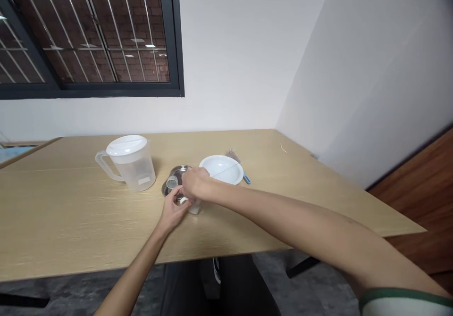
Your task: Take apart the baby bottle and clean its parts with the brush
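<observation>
My left hand [172, 212] has its thumb and fingers closed at the top of a small white container [195, 208] that stands on the table. Right above it, my right hand [195, 182] is bent down with its fingers curled together. What those fingers hold, if anything, is hidden. Just behind both hands lies a round metal dish [180, 168], partly covered by them. A small clear cup [171, 182] sits at the dish's left side. Beyond my right wrist stands a white bowl [212, 162] with a thin rod across it.
A lidded clear plastic pitcher [137, 167] stands to the left of the dish. Behind the bowl lies a brush with a blue handle [247, 178]. The wooden table [88, 221] meets a white wall at the back and right. A barred window is at upper left.
</observation>
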{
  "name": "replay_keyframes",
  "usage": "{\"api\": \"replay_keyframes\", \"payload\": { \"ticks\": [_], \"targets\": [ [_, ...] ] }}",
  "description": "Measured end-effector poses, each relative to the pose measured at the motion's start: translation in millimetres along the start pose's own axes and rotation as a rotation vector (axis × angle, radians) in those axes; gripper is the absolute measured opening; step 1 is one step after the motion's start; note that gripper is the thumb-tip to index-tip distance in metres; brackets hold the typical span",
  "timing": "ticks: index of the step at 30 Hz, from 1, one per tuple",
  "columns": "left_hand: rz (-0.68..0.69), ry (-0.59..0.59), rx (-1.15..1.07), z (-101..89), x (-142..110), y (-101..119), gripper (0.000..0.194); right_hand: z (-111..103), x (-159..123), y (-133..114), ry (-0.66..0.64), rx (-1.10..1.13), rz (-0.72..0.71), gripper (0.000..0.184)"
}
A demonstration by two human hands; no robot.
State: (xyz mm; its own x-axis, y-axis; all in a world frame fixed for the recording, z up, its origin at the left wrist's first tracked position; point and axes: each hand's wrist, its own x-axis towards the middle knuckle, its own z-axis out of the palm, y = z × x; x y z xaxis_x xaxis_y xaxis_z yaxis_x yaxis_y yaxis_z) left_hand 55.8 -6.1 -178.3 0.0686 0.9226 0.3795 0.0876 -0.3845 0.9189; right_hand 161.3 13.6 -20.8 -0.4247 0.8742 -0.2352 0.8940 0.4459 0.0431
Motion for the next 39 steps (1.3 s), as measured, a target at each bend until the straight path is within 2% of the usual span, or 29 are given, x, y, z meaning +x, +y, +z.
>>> {"api": "replay_keyframes", "payload": {
  "ticks": [3, 7, 9, 13, 18, 22, 26, 32, 35, 39],
  "targets": [
    [-0.010, 0.019, 0.022, -1.8, 0, 1, 0.044, -10, -9, 8, 0.001, -0.020, -0.021, 0.039],
    [0.026, 0.035, 0.115, -4.5, -1, -4, 0.046, -21, -17, 25, -0.133, -0.020, -0.207, 0.038],
    [0.050, 0.060, 0.179, -4.7, -1, -7, 0.047, -21, -17, 28, -0.168, -0.032, -0.253, 0.037],
    [0.030, 0.072, 0.099, -1.8, -1, -7, 0.060, -11, -12, 17, -0.146, -0.069, -0.218, 0.029],
    [-0.012, 0.024, 0.003, 0.4, -1, -1, 0.061, -9, -4, 0, -0.136, -0.111, -0.160, 0.040],
    [-0.021, 0.023, 0.052, -2.0, -1, -2, 0.062, -17, -6, 9, -0.163, -0.095, -0.166, 0.036],
    [-0.030, 0.036, 0.068, -3.5, -1, -6, 0.066, -17, -10, 26, -0.212, -0.054, -0.245, 0.040],
    [-0.024, 0.069, 0.089, -0.7, -1, 2, 0.078, 0, -10, 39, -0.148, -0.003, -0.288, 0.041],
    [-0.032, 0.061, 0.113, 2.7, -2, 6, 0.076, 9, -11, 43, -0.094, 0.019, -0.264, 0.042],
    [-0.073, 0.047, 0.076, 5.1, -3, 3, 0.075, 16, -14, 43, -0.055, 0.017, -0.289, 0.029]
  ]
}}
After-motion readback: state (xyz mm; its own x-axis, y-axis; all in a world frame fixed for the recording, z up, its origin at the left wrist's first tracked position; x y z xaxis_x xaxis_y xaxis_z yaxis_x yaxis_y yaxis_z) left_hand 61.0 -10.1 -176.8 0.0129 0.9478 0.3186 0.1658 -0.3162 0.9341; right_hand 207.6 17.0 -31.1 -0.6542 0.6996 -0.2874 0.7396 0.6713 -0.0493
